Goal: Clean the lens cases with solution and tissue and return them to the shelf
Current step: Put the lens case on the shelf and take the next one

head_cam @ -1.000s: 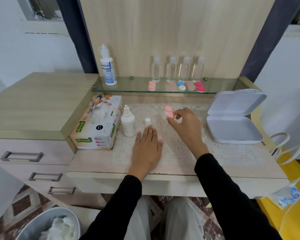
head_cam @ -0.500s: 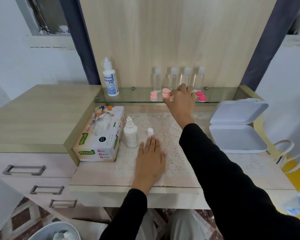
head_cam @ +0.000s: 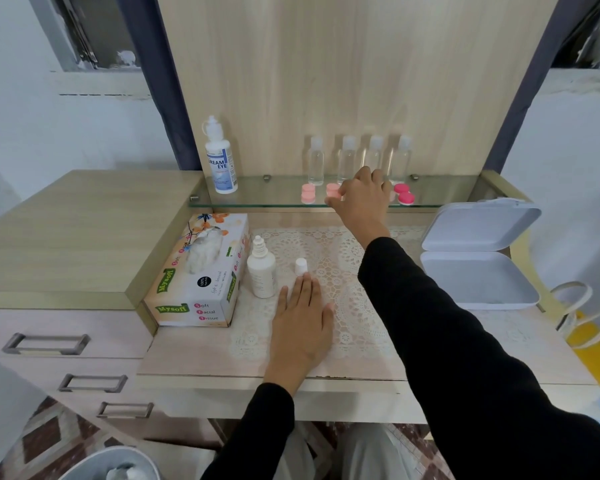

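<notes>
Right fingers (head_cam: 365, 175) around case (head_cam: 332, 190), arm (head_cam: 430, 306) outstretched

Light pink lens case (head_cam: 332, 190) is pinched by right hand (head_cam: 362, 199) at glass shelf (head_cam: 264, 194), just beside a second pink case (head_cam: 308, 194); contact with the glass can't be told. Magenta case (head_cam: 404, 194) is seen right of the hand. Left hand (head_cam: 302, 323) is laid flat on lace mat (head_cam: 347, 258), fingertips just short of white cap (head_cam: 301, 266). Dropper bottle (head_cam: 261, 271) and tissue box (head_cam: 198, 275) are stood to its left.
</notes>
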The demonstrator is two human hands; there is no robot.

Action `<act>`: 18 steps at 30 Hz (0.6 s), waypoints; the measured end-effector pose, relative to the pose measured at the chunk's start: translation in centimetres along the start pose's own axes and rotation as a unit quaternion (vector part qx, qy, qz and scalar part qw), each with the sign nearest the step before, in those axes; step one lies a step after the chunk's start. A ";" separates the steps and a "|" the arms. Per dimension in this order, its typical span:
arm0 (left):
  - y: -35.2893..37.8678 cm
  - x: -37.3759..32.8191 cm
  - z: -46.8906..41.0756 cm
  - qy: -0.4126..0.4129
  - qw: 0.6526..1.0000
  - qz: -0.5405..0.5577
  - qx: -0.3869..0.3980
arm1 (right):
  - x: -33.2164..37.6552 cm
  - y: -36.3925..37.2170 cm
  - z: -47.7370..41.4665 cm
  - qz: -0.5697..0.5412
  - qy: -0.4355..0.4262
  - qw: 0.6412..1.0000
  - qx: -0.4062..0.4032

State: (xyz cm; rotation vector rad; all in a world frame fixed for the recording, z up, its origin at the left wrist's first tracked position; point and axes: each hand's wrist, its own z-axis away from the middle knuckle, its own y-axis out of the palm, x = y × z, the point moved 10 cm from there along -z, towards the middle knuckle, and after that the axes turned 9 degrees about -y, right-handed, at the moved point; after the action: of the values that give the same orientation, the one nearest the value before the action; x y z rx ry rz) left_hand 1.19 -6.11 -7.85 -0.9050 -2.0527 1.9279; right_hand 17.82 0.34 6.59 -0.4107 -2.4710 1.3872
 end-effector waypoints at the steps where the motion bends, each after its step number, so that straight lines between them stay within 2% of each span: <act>1: 0.0 0.0 0.0 0.000 1.000 0.003 0.000 | 0.0 0.1 0.0 -0.001 0.000 1.000 0.002; 18: -0.2 0.1 0.1 0.002 1.000 0.012 -0.006 | -0.2 0.3 -0.3 -0.030 0.005 0.999 0.017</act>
State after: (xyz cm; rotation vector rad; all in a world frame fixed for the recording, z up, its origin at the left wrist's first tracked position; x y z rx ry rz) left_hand 1.01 -6.12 -7.67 -0.9392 -2.0639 1.9265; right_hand 18.11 0.63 6.50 -0.3313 -2.4285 1.3968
